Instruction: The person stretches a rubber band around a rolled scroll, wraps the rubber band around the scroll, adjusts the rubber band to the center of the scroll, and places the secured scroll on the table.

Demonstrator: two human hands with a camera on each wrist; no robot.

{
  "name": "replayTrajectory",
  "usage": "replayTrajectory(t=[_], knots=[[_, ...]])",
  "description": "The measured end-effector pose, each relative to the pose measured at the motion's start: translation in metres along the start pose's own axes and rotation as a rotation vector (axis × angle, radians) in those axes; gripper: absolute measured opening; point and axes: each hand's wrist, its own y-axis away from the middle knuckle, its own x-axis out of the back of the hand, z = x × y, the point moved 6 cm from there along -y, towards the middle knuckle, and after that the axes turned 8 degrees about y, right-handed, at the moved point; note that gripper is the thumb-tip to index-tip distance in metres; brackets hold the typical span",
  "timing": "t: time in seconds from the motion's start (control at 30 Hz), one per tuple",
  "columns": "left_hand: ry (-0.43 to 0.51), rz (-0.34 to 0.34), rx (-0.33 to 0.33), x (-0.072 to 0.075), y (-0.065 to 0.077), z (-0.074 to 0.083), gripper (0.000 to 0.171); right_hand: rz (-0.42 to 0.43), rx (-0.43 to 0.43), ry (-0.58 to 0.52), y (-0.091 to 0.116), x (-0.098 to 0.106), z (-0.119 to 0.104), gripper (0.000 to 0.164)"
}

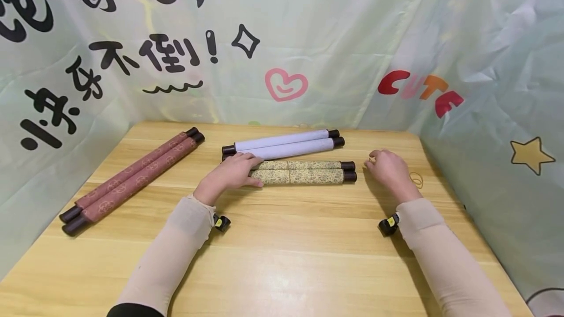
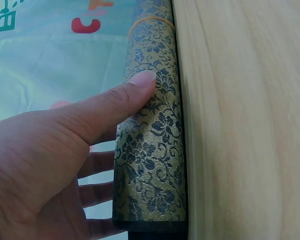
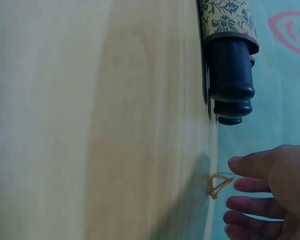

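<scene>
My left hand (image 1: 231,172) grips the left end of a pair of gold rolled scrolls (image 1: 308,176) with a dark floral pattern and dark end knobs. In the left wrist view its thumb (image 2: 142,80) lies across the near roll, while the other fingers go behind. A thin rubber band (image 2: 152,21) goes round these rolls. Beyond their right end, my right hand (image 1: 389,169) is held with its thumb and index finger close together. At those fingertips a yellow rubber band (image 3: 219,186) shows in the right wrist view, pinched there.
Two pale lavender rolls (image 1: 286,147) lie just behind the gold ones. A pair of dark red patterned rolls (image 1: 141,175) lies slanted at the left. Loose rubber bands (image 1: 416,180) rest on the wooden table (image 1: 299,258) beside my right wrist. A printed cloth (image 1: 343,38) encloses the back and sides.
</scene>
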Motion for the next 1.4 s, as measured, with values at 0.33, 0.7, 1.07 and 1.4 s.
replayTrajectory(t=[0.33, 0.7, 1.07, 1.4], knots=[[0.051, 0.065, -0.03, 0.012, 0.0, 0.011, 0.073, -0.041, 0.007, 0.036, -0.005, -0.003, 0.002, 0.024], [0.084, 0.151, -0.089, 0.017, -0.007, 0.029, 0.064, 0.04, 0.018, -0.082, -0.001, 0.015, -0.009, 0.022], [0.181, 0.238, -0.113, 0.025, -0.01, 0.059, 0.059, 0.173, 0.042, -0.304, 0.009, 0.044, -0.039, 0.022], [0.212, 0.319, -0.126, 0.03, -0.014, 0.085, 0.056, 0.269, 0.116, -0.505, 0.023, 0.055, -0.072, 0.018]])
